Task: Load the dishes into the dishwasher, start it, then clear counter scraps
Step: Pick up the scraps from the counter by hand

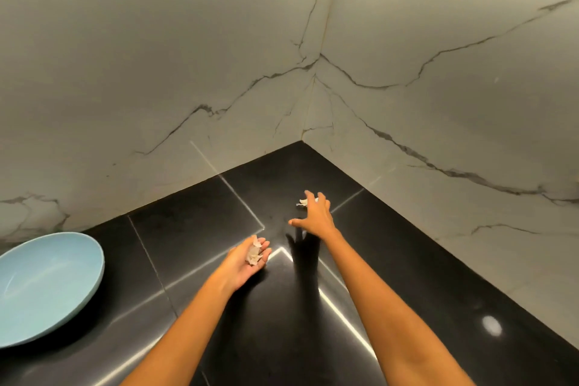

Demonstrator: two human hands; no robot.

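Two marbled wall slabs (pixel 188 56) meeting in a corner at upper centre of the frame, filling the whole upper half. Below them, black glossy counter (pixel 407 291) across the lower half, streaked with bright reflections along its seams. At the left edge, mid-low: pale blue bowl (pixel 47 285), resting on the counter, seemingly empty, well apart from both hands. Lower centre: two bare forearms stretching up from the bottom edge. Left hand (pixel 247 260) just left of centre, palm up and cupped, fingers loosely curled round a small heap of pale scraps (pixel 254 252) lying in the palm. Right hand (pixel 313 213) higher and slightly right of centre, fingers spread and relaxed, gripping nothing, reaching over the counter toward the corner, shadow falling just beneath. Smallest of all, one more pale scrap (pixel 302 202) on the counter at the right hand's fingertips, partly hidden by them; touching or merely just beside, impossible to tell. No dishwasher anywhere in view, so loading and starting not checkable; by the look of things, final step under way: clearing counter scraps. Next move, probably: pinch that last scrap lightly between thumb and fingertips, thin and flat against a slick surface, then drop into the cupped left palm without spilling what already lies there.
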